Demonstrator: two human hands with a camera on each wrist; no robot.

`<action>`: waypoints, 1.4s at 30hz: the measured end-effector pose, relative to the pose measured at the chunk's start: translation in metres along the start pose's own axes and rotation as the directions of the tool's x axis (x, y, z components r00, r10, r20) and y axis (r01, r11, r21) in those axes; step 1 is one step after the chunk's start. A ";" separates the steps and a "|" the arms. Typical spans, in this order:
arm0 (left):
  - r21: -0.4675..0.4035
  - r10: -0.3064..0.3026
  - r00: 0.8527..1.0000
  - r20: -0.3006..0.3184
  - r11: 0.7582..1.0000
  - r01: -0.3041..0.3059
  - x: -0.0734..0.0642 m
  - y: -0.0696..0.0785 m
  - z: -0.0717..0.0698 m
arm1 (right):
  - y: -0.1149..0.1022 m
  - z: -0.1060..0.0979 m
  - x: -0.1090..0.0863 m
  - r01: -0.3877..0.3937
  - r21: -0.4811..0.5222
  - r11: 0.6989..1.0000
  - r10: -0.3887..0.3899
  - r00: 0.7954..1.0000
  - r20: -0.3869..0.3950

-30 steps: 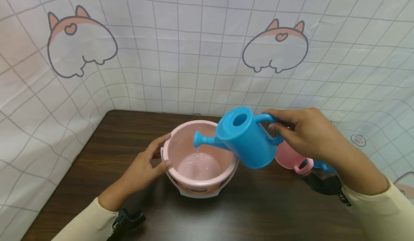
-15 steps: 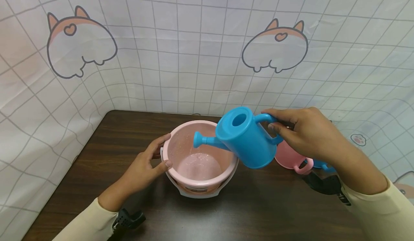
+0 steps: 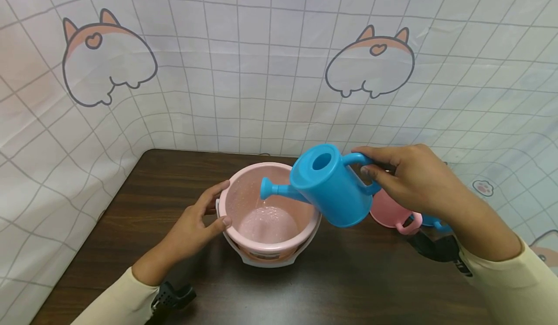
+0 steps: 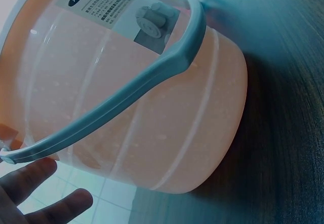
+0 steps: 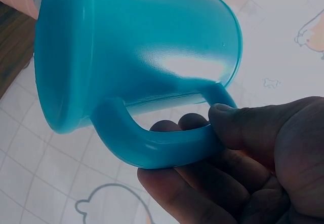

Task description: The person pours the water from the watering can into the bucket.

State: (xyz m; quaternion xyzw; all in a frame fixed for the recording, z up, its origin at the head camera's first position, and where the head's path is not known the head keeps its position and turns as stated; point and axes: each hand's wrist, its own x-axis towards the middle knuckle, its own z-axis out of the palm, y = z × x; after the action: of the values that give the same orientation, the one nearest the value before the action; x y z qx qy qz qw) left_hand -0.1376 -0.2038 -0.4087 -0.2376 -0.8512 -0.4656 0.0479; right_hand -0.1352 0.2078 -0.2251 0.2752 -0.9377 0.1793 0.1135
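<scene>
A blue watering can [image 3: 331, 184] hangs tilted over the right rim of a pink bucket [image 3: 233, 235], its spout pointing left above the opening. My right hand [image 3: 410, 179] grips the can by its handle; the right wrist view shows the thumb [image 5: 235, 125] and fingers around that handle. Thin drops fall from the spout, and the bucket's bottom is wet and sparkling. At the bucket's left side my left hand [image 3: 193, 223] rests thumb and index finger on the rim. In the left wrist view other fingers [image 4: 61, 207] are straight and spread beside the bucket's wall.
The bucket's carrying handle [image 4: 126, 97] hangs down its front, below a printed label [image 4: 101, 3]. Behind my right forearm stand a pink cup [image 3: 388, 211] and a partly hidden blue item [image 3: 436, 222]. A gridded white curtain [image 3: 261, 73] borders the dark wooden table [image 3: 144, 194].
Both hands, the watering can and the bucket hold nearly the same places. Only the falling drops and the glints on the bucket's wet bottom differ.
</scene>
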 end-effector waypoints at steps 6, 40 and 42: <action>-0.003 -0.001 1.000 0.003 1.000 0.001 0.000 -0.002 0.001 | 0.000 0.000 0.000 -0.012 -0.007 1.000 0.012 1.000 0.005; 0.000 0.010 1.000 -0.001 1.000 -0.010 -0.001 -0.001 0.001 | 0.002 0.002 0.000 -0.019 0.011 1.000 0.019 1.000 -0.004; 0.000 0.009 1.000 -0.001 1.000 -0.009 -0.001 -0.001 0.001 | 0.002 0.002 -0.001 -0.016 0.007 1.000 0.016 1.000 -0.007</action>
State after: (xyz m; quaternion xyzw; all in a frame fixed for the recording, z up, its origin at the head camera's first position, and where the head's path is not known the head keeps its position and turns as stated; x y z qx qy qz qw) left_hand -0.1375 -0.2040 -0.4105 -0.2413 -0.8502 -0.4653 0.0504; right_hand -0.1358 0.2087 -0.2271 0.2675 -0.9388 0.1844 0.1142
